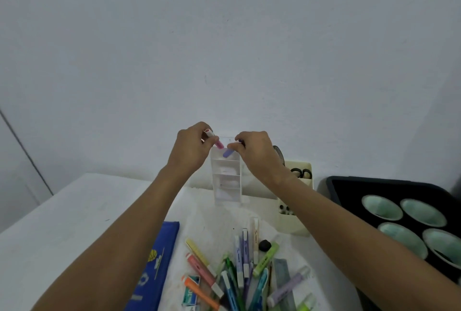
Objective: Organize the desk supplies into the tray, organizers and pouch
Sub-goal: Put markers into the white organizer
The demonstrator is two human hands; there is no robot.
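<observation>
Both of my hands are raised over the far end of the white compartment organizer, which stands on the white table against the wall. My left hand pinches a pink highlighter between curled fingers, its tip pointing down toward the top compartment. My right hand pinches a purple highlighter the same way, its tip just beside the pink one; whether the two touch I cannot tell, since the view there is small and soft. Near me lies a heap of pens and highlighters, with a blue pouch flat on the table to its left. A cream organizer holding black scissors stands under my right forearm, and a black tray of pale green cups sits at the right.
</observation>
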